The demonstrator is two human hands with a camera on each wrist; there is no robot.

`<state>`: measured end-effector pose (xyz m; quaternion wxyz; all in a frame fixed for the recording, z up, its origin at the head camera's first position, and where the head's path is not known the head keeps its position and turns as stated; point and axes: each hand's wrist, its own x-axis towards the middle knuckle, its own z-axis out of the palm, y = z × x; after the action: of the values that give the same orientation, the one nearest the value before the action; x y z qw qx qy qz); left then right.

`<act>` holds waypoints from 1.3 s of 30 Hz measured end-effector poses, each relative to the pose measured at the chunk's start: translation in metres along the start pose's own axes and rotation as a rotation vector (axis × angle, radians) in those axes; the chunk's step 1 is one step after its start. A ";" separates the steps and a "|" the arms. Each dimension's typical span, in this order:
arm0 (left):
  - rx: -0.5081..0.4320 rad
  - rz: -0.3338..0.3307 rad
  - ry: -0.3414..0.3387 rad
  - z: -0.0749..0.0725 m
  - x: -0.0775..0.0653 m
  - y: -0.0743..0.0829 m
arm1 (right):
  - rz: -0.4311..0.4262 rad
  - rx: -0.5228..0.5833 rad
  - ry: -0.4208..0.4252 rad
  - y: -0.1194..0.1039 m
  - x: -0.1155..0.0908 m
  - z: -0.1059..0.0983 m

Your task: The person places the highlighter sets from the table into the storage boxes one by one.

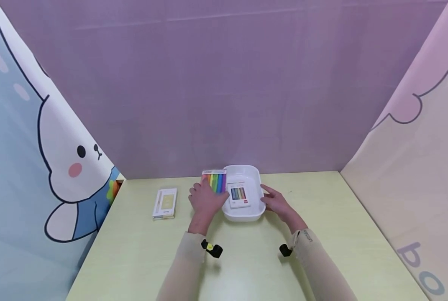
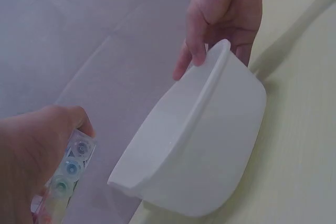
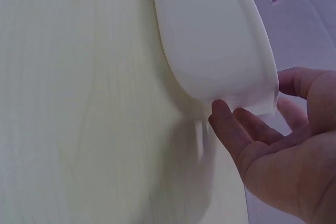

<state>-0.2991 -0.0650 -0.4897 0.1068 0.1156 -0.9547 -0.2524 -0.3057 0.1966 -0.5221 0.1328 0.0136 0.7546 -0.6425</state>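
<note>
My left hand (image 1: 206,201) grips a clear pack of rainbow-coloured markers (image 1: 218,180), raised by the left rim of a white plastic tub (image 1: 242,218). Round marker ends show through the pack (image 2: 71,168) in the left wrist view. On the tub's right side, my right hand (image 1: 278,205) pinches the rim, thumb at the edge and other fingers against the outer wall. A small white box (image 1: 239,202) printed with coloured sticks lies inside the tub.
Left of the tub, a white and yellow box (image 1: 165,204) lies on the pale wooden table (image 1: 246,263). A purple cloth (image 1: 224,83) hangs behind the table, with printed cloths on both sides.
</note>
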 end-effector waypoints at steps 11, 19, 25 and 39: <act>0.020 0.044 -0.006 0.004 -0.004 0.036 | 0.002 -0.001 -0.002 -0.001 0.000 0.004; 0.031 0.059 -0.057 0.012 -0.009 0.056 | 0.004 -0.009 -0.006 0.000 -0.001 0.005; 0.042 0.079 -0.074 0.020 -0.014 0.066 | 0.026 -0.008 -0.003 -0.003 -0.003 0.003; 0.072 0.102 -0.077 0.037 -0.021 0.079 | -0.001 0.007 -0.005 -0.003 -0.004 0.005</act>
<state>-0.3022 0.0244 -0.4842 0.0785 0.0609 -0.9713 -0.2162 -0.3016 0.1921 -0.5189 0.1343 0.0121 0.7521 -0.6451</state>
